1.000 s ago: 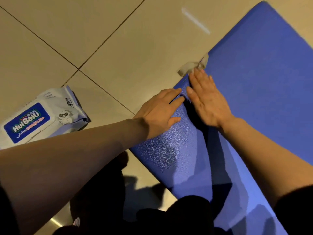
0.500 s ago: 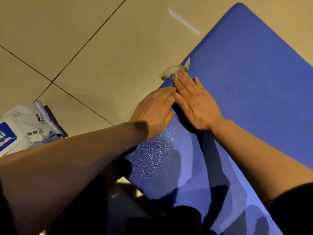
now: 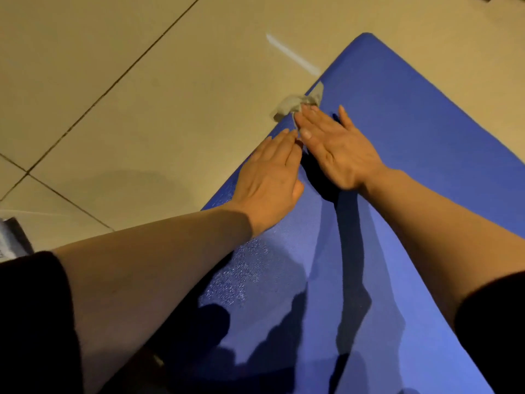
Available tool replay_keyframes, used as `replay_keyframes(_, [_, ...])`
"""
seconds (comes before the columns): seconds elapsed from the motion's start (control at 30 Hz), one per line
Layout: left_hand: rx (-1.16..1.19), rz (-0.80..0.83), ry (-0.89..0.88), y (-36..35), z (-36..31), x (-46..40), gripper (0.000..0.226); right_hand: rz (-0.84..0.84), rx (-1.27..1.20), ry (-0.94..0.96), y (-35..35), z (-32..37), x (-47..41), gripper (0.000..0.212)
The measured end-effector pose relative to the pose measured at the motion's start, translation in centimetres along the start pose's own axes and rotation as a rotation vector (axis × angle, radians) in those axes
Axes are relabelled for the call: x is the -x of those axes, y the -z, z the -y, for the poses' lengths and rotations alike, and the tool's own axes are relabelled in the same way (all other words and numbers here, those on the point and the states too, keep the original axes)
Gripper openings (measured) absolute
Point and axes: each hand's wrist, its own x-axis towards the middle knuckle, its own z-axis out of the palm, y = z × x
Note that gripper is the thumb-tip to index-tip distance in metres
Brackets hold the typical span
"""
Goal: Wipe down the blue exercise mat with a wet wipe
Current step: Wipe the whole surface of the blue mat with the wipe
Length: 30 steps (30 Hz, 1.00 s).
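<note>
The blue exercise mat [image 3: 426,172] lies on the floor and runs from the bottom of the view to the upper right. My right hand [image 3: 338,155] lies flat on the mat near its left edge, fingertips pressing a crumpled grey-white wet wipe [image 3: 295,103] that bunches over the edge onto the floor. Just beside it, my left hand [image 3: 270,177] rests flat on the mat's left edge, fingers together, holding nothing. A damp, glistening patch [image 3: 235,280] shows on the mat behind the hands.
Beige floor tiles [image 3: 142,109] with dark grout lines lie to the left of the mat. A corner of the wet wipe pack [image 3: 11,240] shows at the far left edge. My dark sleeves frame the bottom corners.
Both hands have slid away from me along the mat's left edge, pushing the wipe ahead. The view has followed them, so the wipe pack has slipped almost out of view at left.
</note>
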Motion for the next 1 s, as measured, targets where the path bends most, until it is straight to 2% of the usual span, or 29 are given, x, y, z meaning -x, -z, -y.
replay_keyframes(0.07, [-0.034,0.016,0.010,-0.4,-0.7,-1.4,0.062,0.016,0.125,-0.077,1.0,-2.0,-1.8,0.056])
replay_keyframes(0.1, [-0.042,0.004,0.012,-0.5,-0.9,-2.0,0.063,-0.004,0.141,-0.098,1.1,-2.4,-2.5,0.053])
replay_keyframes(0.2, [-0.085,-0.027,-0.031,-1.2,-0.9,-3.3,0.061,-0.099,0.006,-0.100,0.5,-1.6,-2.8,0.064])
replay_keyframes(0.27, [-0.157,-0.046,-0.051,-1.6,-0.6,-3.5,0.060,-0.115,-0.076,-0.016,-0.1,-1.5,-2.0,0.068])
replay_keyframes(0.37, [-0.291,-0.024,-0.044,-2.2,-0.3,-3.5,0.060,-0.084,0.032,0.077,0.8,-4.1,-2.6,0.074])
replay_keyframes(0.47, [-0.306,-0.008,-0.038,-2.5,-0.3,-4.2,0.059,-0.097,0.128,-0.073,2.2,-6.9,-5.4,0.076])
replay_keyframes(0.57, [-0.360,0.015,-0.041,-2.9,-0.4,-4.4,0.059,-0.126,0.158,-0.219,1.8,-6.0,-6.8,0.073])
replay_keyframes(0.7, [-0.380,0.008,-0.061,-3.3,-0.1,-4.7,0.059,-0.083,0.148,-0.111,1.2,-5.2,-5.5,0.081])
replay_keyframes(0.8, [-0.344,0.015,-0.072,-2.7,-1.3,-6.2,0.056,0.002,0.188,-0.175,2.8,-7.1,-7.2,0.066])
replay_keyframes(0.87, [-0.280,-0.045,-0.069,-2.5,-2.3,-7.7,0.047,0.012,0.174,-0.260,3.7,-7.8,-9.0,0.057])
replay_keyframes(0.9, [-0.260,-0.080,-0.078,-2.7,-2.4,-8.2,0.052,0.003,0.161,-0.272,4.0,-7.9,-9.7,0.056])
replay_keyframes(1.0, [-0.311,-0.037,-0.080,-3.0,-2.1,-8.7,0.060,-0.013,0.158,-0.230,4.0,-8.0,-9.6,0.056])
